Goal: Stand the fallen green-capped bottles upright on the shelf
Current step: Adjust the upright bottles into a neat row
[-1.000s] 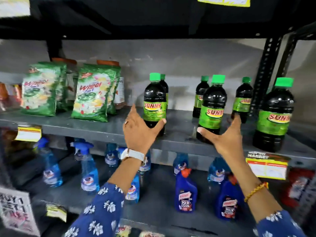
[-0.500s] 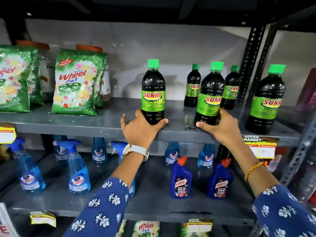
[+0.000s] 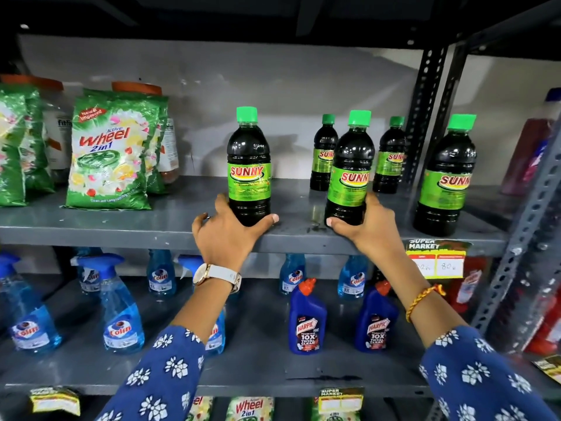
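All five green-capped bottles stood upright on the shelf (image 3: 151,226); none lay fallen. Her left hand (image 3: 226,235) cupped one bottle's (image 3: 249,177) base, her right hand (image 3: 368,226) another's (image 3: 349,180), apparently only steadying them.

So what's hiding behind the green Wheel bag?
Behind the Wheel bag stands a jar with an orange lid; its lid and a strip of its white label show. Another green bag leans behind too. What the jar holds is covered.

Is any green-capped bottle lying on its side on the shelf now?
No, all five green-capped bottles stand upright on the shelf.
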`<act>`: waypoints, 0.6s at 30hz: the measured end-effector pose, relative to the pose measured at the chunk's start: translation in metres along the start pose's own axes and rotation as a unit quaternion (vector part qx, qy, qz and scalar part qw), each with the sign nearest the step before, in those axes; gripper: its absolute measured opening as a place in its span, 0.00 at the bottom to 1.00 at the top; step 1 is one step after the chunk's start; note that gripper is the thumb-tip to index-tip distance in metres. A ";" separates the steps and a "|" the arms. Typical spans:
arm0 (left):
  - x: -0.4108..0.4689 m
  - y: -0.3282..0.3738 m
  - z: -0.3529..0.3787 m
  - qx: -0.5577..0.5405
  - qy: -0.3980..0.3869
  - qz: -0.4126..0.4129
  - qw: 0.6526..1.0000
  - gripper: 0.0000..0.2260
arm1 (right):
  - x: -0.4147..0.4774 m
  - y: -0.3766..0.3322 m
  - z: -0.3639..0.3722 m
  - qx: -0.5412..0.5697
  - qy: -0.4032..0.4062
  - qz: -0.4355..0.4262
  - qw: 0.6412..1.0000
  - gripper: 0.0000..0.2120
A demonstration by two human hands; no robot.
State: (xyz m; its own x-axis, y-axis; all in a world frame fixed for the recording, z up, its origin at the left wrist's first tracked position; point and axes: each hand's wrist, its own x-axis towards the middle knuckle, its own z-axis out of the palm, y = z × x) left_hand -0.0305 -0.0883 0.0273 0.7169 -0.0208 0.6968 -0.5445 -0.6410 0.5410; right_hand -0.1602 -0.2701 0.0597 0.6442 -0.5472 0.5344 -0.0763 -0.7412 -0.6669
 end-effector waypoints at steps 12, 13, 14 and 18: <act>-0.058 0.093 0.028 -0.183 0.092 0.131 0.970 0.41 | -0.016 0.064 -0.090 0.101 0.306 -0.024 0.946 0.36; -0.059 0.106 0.032 -0.175 0.069 0.118 0.975 0.44 | -0.010 0.070 -0.096 0.094 0.285 0.015 0.954 0.43; -0.059 0.118 0.036 -0.166 0.047 0.101 0.980 0.47 | -0.004 0.076 -0.102 0.083 0.247 0.051 0.964 0.49; -0.060 0.143 0.055 -0.101 -0.007 0.026 0.995 0.54 | 0.011 0.089 -0.112 0.071 0.106 0.061 0.990 0.46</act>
State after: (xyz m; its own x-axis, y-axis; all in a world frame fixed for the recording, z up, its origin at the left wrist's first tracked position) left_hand -0.1275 -0.2205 0.0367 0.6903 -0.0611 0.7209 -0.6563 -0.4722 0.5885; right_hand -0.2449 -0.3860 0.0642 0.4616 -0.7096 0.5323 -0.0262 -0.6107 -0.7914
